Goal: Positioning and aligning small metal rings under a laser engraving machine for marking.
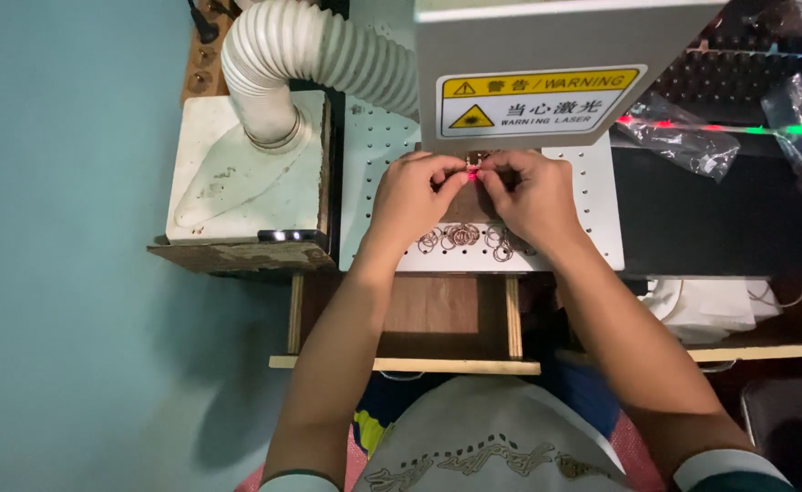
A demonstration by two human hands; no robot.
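Observation:
Both of my hands meet under the grey head of a laser machine [547, 55]. My left hand [412, 196] and my right hand [529, 193] pinch a small metal ring [474, 167] between their fingertips, and a red light spot falls on it. The ring sits just above a white perforated work plate [592, 210]. Several thin metal rings [465, 239] lie loose on the plate near its front edge, just below my hands.
A white ribbed hose [310, 55] bends down into a white box [237, 173] on the left. Crumpled clear plastic bags [683, 137] lie on the dark surface to the right. A wooden frame [410, 364] runs below the plate. Teal floor lies to the left.

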